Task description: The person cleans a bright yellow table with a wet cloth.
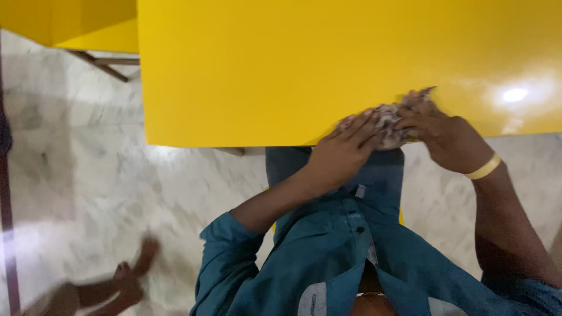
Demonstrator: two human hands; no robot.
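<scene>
Glossy smooth yellow tabletop (293, 70), crumpled patterned cloth (386, 126), polished veined marble floor (88, 187)

A glossy yellow table (281, 64) stands on a white marbled floor (76, 193) (glare at its right), another person's blurred bare feet (126, 281) lower left.

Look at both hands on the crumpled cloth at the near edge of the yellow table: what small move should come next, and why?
Probably push the cloth away from the edge, further onto the yellow table. Both the left hand and the right hand already press on it, it lies bunched right at the table's near edge, and the wide surface beyond it is bare.
</scene>
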